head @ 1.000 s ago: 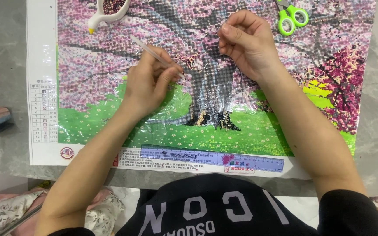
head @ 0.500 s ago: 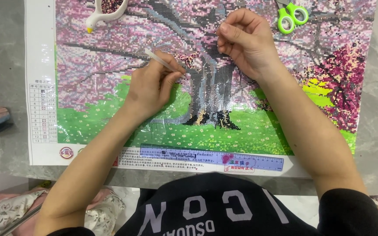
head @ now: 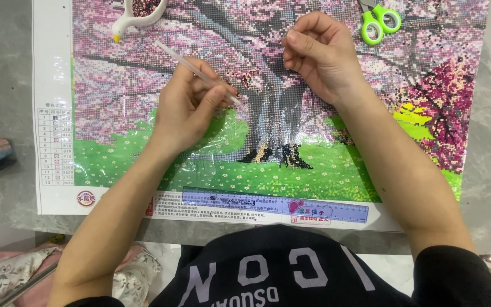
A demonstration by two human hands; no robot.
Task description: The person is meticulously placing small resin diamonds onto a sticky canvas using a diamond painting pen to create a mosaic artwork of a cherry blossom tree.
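My left hand (head: 186, 111) pinches a clear drill pen (head: 197, 73), its tip down on the diamond painting canvas (head: 268, 165) beside the grey tree trunk. My right hand (head: 319, 54) rests on the canvas, fingers curled in, empty as far as I can see. A white bead tray (head: 137, 14) and green scissors (head: 379, 20) lie along the far edge; a ruler (head: 274, 206) lies nearest me.
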